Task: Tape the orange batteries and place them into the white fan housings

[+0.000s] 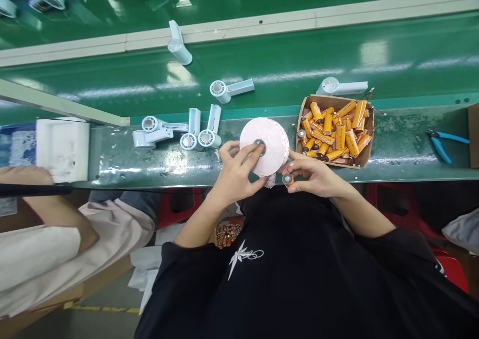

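My left hand (237, 174) grips a wide roll of white double-sided tape (276, 147), its fingers at the core hole and its thumb near the lower edge. A short loose tape end (270, 181) hangs below the roll, with reddish print on it. Close by on the right, my right hand (316, 176) pinches an orange-wrapped cylindrical battery (288, 179), its round end turned toward me. A thin wire shows by the fingertips. Just beyond that hand, a cardboard box (329, 100) holds many similar orange batteries (340, 137).
Light-blue fan housings (189, 141) lie left of the roll; others, including one housing (220, 90), rest on the green surface behind. Blue-handled cutters (441, 142) lie at right. A white foam box (62, 149) and a co-worker's arm (56, 214) are at left.
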`<state>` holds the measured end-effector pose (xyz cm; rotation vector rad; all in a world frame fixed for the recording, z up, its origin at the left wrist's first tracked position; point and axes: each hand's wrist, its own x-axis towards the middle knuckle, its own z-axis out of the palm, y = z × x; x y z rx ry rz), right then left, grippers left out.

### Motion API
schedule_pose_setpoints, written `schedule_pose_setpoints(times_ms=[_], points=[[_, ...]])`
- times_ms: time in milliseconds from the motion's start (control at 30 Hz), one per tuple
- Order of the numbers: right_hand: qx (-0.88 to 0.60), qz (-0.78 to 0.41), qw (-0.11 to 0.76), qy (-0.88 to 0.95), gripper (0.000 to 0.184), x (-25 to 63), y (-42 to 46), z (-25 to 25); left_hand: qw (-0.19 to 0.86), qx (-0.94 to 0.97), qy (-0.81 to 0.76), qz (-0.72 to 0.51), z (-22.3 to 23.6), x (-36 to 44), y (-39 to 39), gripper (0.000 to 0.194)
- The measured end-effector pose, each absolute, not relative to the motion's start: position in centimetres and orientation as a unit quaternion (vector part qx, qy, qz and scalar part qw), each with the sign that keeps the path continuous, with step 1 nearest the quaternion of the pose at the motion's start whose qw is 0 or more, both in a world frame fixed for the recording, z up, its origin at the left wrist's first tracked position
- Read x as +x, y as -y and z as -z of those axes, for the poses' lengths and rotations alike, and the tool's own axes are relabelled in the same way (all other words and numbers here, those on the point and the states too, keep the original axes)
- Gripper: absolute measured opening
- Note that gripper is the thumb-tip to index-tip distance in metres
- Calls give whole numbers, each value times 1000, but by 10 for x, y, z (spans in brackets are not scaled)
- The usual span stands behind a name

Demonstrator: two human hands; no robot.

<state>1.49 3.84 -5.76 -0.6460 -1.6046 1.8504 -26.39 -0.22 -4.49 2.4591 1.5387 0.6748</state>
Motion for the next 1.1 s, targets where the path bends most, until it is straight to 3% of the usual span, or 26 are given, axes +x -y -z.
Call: schedule_pose_setpoints(times_ms=[233, 367, 433, 633, 767, 867, 967, 1033, 1100], points=[[-295, -589, 312, 685, 32, 26, -56, 40, 129, 835, -507, -172, 41, -268, 3, 93], [-244, -568, 260, 742, 26, 34, -64, 33, 147, 841, -499, -146, 42, -273, 1, 132], [-213, -570, 242, 756, 24, 34, -66, 33, 159, 845, -491, -138, 41, -275, -1, 140], [-192, -613, 272, 717, 26, 39, -72, 35, 202, 873, -422, -135, 15, -285, -5, 88], [-155, -716, 284, 618, 35, 43, -66, 46, 237, 849, -434, -187, 7, -290, -10, 75], [-171, -752, 282, 570, 35, 40, -52, 60, 306, 818, -445, -199, 33, -290, -7, 63], [-224, -760, 303, 529, 35, 36, -34, 71, 354, 826, -407, -162, 80, -289, 10, 76], [-241, -776, 316, 489, 36, 31, -24, 75, 333, 843, -397, -141, 114, -289, 24, 90], [-248, -791, 328, 452, 39, 25, -19, 77, 277, 851, -418, -156, 142, -289, 34, 83]])
